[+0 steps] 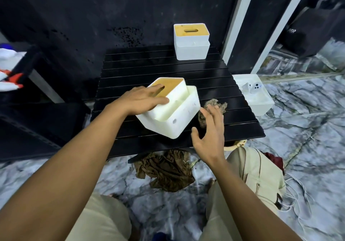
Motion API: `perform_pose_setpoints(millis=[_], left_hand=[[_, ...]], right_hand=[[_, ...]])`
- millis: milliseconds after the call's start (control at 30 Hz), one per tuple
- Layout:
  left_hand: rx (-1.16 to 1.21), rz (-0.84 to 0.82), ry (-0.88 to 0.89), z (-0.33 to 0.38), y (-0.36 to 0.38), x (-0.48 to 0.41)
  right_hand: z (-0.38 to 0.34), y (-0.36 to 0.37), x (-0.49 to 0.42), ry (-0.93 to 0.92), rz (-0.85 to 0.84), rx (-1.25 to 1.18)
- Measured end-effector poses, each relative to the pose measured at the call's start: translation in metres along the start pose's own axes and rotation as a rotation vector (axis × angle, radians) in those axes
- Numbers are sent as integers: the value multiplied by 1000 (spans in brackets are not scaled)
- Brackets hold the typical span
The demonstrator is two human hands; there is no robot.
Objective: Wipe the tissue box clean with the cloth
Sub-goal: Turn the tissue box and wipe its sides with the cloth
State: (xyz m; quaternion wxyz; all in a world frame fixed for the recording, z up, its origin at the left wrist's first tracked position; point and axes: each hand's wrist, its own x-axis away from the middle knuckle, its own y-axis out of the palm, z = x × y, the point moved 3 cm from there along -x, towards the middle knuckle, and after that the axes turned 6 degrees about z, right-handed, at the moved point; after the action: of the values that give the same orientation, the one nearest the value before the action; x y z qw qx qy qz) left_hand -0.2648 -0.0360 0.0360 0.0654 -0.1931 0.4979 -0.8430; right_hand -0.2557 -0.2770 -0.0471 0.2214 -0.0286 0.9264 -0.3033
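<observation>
"TOP" (291, 31) on bag – tissue box (173, 117) unlabelled

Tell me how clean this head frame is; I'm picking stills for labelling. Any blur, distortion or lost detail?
Head view: wide-angle bending bows the door frame and stretches the forearms; the right hand and cloth are slightly motion-soft; the near tissue box is sharp enough, though its white walls run bright; the black table and wall swallow detail.
</observation>
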Motion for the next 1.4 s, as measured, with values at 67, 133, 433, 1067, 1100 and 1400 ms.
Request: perform_pose_setpoints(millis=[67,133,433,1067,1100,1400], left_hand=[[203,-28,-59,-5,-4,5],[349,-66,-95,-11,-3,11],[573,-124,-275,-46,-2,16],[-240,244,253,25,-7,-10],[-236,249,252,25,-7,-10],[-191,188,280,25,-12,-7]], right_hand=[[-17,3,4,-56,-97,-141],[-31,9,7,-51,-214,-241],[-64,22,-31,-158,-319,-91],[42,33,-65,110,-82,56],[27,34,-62,218,-30,-163],[-49,111,-25,439,-60,-496]])
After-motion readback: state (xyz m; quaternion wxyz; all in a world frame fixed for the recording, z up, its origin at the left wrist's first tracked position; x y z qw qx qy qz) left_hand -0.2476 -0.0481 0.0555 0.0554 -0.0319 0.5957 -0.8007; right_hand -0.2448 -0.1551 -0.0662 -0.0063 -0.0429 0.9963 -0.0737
